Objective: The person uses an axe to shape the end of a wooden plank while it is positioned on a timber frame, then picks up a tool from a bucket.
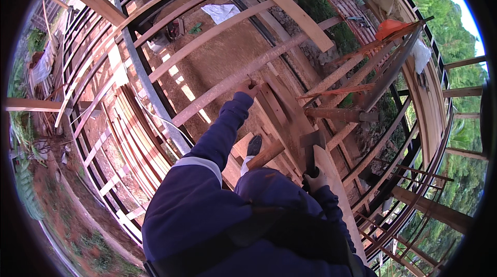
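My left hand (248, 88) reaches forward, closed, its fingers pinched together beside the far end of a brown timber board (282, 116). Whatever small thing it may hold is too small to make out. Close to my body on the right, my right hand (315, 181) is wrapped round the black grip of a hatchet-like tool (312, 140) with a broad, flat metal head. That head is raised over the boards, and its exact shape is hard to tell. A shoe (254, 145) of mine shows between the timbers below.
Pale wooden joists (217, 93) cross the open frame, with brown ground beneath. Long planks lie stacked at left (137, 140) and right (427, 103). An orange cloth (391, 28) hangs on slanting timbers at right. A white sheet (221, 13) lies on the ground ahead.
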A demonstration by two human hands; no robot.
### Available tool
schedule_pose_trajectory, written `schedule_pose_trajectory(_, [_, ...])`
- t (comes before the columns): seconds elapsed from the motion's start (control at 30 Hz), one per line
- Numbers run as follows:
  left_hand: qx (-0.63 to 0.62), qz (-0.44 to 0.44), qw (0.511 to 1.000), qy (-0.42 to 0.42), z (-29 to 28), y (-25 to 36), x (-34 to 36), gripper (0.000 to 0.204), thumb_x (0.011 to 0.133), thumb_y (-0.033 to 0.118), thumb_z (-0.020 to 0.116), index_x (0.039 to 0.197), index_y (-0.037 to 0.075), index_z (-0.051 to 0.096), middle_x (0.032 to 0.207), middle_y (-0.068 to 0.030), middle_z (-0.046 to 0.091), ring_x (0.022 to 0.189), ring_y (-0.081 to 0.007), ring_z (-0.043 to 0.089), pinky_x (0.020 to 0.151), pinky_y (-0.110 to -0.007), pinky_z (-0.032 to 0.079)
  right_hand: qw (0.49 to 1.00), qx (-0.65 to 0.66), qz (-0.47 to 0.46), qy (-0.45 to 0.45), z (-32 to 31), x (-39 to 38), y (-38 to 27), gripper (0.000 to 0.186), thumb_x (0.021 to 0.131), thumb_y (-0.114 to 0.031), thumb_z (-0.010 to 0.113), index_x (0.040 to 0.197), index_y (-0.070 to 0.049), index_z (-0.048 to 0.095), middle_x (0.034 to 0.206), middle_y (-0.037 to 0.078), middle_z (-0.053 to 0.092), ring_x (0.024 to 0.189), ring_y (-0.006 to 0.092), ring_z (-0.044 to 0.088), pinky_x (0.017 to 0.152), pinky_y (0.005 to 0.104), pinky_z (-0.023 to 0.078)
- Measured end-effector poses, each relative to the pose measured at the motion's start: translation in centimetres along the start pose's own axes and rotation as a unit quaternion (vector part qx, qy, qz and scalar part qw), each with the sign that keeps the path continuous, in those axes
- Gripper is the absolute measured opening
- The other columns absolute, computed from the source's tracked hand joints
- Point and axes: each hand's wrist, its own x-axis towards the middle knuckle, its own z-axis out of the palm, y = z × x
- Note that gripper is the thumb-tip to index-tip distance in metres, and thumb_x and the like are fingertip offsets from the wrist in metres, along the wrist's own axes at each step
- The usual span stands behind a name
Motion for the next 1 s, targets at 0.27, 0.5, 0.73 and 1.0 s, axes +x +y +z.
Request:
schedule_pose_trajectory(0.27, [0.271, 0.085, 0.958, 0.038, 1.1, -1.2, 0.6, 0.027, 0.079, 0.029, 0.064, 0.085, 0.003, 0.068, 0.071, -0.0118, 0.065, 0.065, -0.0233, 0.062, 0.062, -0.035, 0.048, 0.999, -0.025, -0.042, 0.012, -0.6, 0.4, -0.1, 0.021, 0.078, -0.013, 0.063, 0.092, 0.0, 0.055, 0.07, 0.011, 0.062, 0.057, 0.0186, 0.062, 0.05, 0.0315, 0.051])
schedule_pose_trajectory(0.5, [0.252, 0.092, 0.963, -0.003, 2.3, -0.5, -0.7, 0.026, 0.079, 0.033, 0.063, 0.092, 0.011, 0.068, 0.081, -0.0137, 0.066, 0.077, -0.0292, 0.064, 0.07, -0.036, 0.051, 0.972, -0.159, -0.16, 0.058, -0.2, 2.1, 0.3, 0.031, 0.077, -0.023, 0.064, 0.099, -0.002, 0.056, 0.083, 0.016, 0.065, 0.078, 0.0307, 0.064, 0.07, 0.0375, 0.049])
schedule_pose_trajectory(0.73, [0.318, 0.299, 0.9, 0.0, 2.8, 0.3, -1.2, 0.016, 0.08, 0.024, 0.058, 0.088, 0.011, 0.064, 0.085, -0.012, 0.063, 0.081, -0.0337, 0.061, 0.069, -0.041, 0.05, 0.944, -0.063, -0.299, 0.121, 2.2, 1.4, -4.6, 0.036, 0.076, -0.018, 0.065, 0.106, -0.001, 0.053, 0.088, 0.018, 0.064, 0.086, 0.0334, 0.063, 0.073, 0.0395, 0.048])
schedule_pose_trajectory(1.0, [0.313, 0.245, 0.917, -0.036, 2.8, 0.5, -1.6, 0.016, 0.083, 0.022, 0.053, 0.092, 0.012, 0.062, 0.091, -0.0092, 0.062, 0.084, -0.032, 0.06, 0.07, -0.04, 0.05, 0.917, -0.124, -0.374, 0.065, 5.6, 1.7, -15.9, 0.044, 0.079, -0.014, 0.063, 0.116, 0.003, 0.046, 0.092, 0.023, 0.062, 0.088, 0.0375, 0.061, 0.075, 0.0388, 0.049])
